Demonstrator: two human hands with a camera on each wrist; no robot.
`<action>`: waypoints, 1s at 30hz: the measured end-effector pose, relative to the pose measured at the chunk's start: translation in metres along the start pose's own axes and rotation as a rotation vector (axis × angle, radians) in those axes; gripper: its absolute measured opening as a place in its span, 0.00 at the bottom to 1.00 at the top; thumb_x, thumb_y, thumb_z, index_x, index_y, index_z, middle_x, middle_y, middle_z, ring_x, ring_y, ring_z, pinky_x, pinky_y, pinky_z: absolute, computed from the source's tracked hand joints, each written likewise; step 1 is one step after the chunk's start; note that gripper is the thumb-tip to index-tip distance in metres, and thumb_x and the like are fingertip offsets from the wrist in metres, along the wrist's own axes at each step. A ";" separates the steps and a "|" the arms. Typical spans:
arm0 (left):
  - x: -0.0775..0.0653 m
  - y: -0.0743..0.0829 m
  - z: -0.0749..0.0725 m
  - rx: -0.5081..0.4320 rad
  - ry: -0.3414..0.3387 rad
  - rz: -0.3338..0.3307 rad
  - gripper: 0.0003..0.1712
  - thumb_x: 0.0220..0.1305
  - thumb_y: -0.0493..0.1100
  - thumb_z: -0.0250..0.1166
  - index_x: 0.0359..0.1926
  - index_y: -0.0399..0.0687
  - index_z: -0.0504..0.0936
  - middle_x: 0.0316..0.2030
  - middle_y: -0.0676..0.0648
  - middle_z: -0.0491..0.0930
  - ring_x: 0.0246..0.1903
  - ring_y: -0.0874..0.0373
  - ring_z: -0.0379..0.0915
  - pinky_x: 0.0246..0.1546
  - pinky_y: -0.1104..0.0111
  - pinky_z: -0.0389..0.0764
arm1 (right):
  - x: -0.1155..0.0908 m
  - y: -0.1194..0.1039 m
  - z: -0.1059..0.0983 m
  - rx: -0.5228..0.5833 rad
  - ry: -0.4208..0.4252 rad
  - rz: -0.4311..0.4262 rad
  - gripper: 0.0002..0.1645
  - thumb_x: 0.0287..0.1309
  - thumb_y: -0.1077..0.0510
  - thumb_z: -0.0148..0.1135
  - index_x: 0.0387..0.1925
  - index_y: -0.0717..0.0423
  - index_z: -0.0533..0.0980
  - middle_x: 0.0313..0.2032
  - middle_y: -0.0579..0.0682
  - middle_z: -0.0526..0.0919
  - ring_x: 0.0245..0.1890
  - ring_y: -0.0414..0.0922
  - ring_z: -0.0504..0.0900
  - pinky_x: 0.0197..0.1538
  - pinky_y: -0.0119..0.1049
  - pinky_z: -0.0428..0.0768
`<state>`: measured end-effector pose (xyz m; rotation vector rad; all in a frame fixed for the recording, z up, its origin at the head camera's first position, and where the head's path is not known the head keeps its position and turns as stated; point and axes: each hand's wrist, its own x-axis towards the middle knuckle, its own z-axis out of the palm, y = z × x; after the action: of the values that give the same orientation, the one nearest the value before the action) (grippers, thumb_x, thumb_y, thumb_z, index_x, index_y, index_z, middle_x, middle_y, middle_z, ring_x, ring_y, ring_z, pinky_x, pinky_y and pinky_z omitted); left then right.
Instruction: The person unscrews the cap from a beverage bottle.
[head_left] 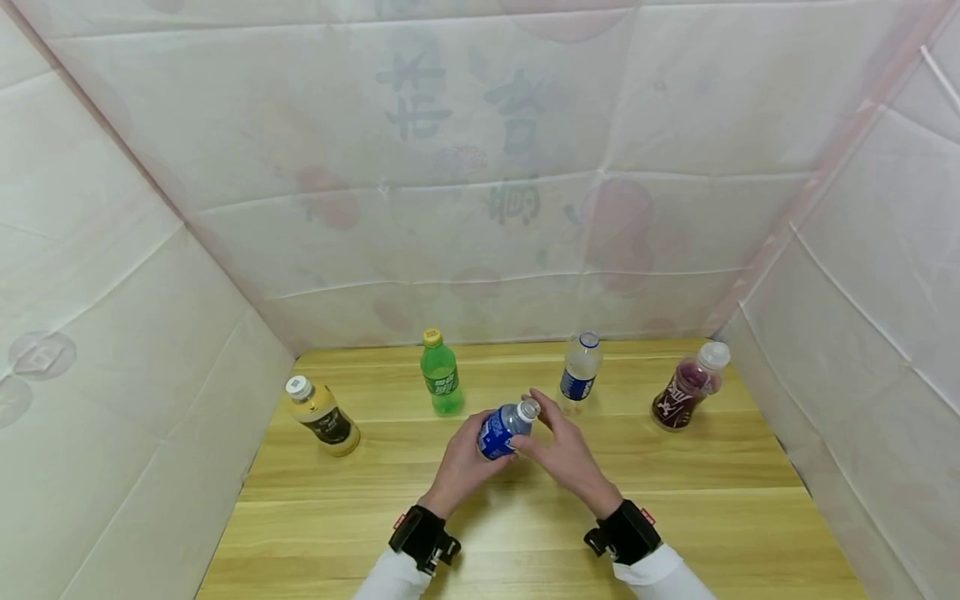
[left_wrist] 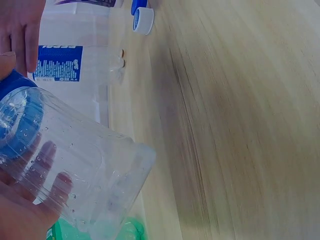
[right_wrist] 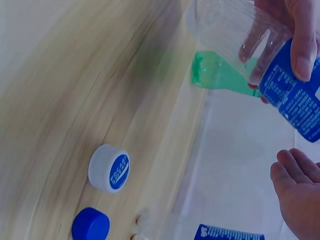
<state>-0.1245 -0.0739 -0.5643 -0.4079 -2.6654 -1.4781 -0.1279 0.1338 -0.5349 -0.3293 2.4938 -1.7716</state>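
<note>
Wrists: closest to my head camera, two black strapped wrist units [head_left: 626,532] above white sleeves [head_left: 669,577], over the near edge of the wooden worktop [head_left: 750,508].
Left hand [head_left: 461,471]: gripping a clear plastic bottle with a blue wrap label [head_left: 501,430], mid-worktop, tilted, mouth leaning right.
Right hand [head_left: 566,458]: fingers loosely extended about the neck, pinching nothing I can see; whether they touch, I cannot tell.
Handling: I judge this to be work at the neck; I'd want a firm, light left grip, since thin plastic could dent.
Caps: white plastic screw cap [right_wrist: 110,168] beside a blue plastic cap [right_wrist: 90,223], both on the wood.
Far edge: green bottle with yellow cap [head_left: 441,375]; rightward, clear bottle with blue neck ring [head_left: 582,360].
Left edge: yellow bottle, white-capped [head_left: 326,417].
Right edge: purple bottle, white-capped [head_left: 686,392].
Writing: POCARI SWEAT on the white cap; bottle labels too small for me.
</note>
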 end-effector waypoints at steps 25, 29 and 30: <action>0.000 0.004 0.001 0.001 -0.004 0.017 0.47 0.52 0.45 0.82 0.69 0.37 0.70 0.59 0.38 0.79 0.57 0.44 0.77 0.58 0.48 0.80 | 0.004 -0.002 0.012 -0.036 0.008 -0.031 0.44 0.57 0.43 0.78 0.69 0.56 0.71 0.61 0.55 0.81 0.61 0.55 0.80 0.66 0.60 0.75; -0.001 0.002 -0.001 -0.024 -0.036 -0.005 0.55 0.51 0.49 0.84 0.74 0.38 0.65 0.66 0.37 0.74 0.63 0.42 0.73 0.63 0.45 0.75 | 0.006 -0.005 0.010 -0.032 0.006 -0.036 0.43 0.57 0.44 0.78 0.68 0.57 0.71 0.60 0.55 0.81 0.61 0.55 0.80 0.66 0.60 0.75; -0.001 0.002 -0.002 -0.025 -0.043 -0.017 0.57 0.50 0.51 0.84 0.75 0.39 0.63 0.67 0.37 0.72 0.65 0.41 0.71 0.65 0.45 0.74 | 0.007 -0.006 0.009 -0.033 0.007 -0.039 0.43 0.57 0.45 0.78 0.68 0.58 0.71 0.60 0.56 0.81 0.61 0.56 0.80 0.66 0.60 0.75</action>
<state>-0.1231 -0.0753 -0.5619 -0.4247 -2.6925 -1.5268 -0.1321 0.1222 -0.5320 -0.3775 2.5406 -1.7506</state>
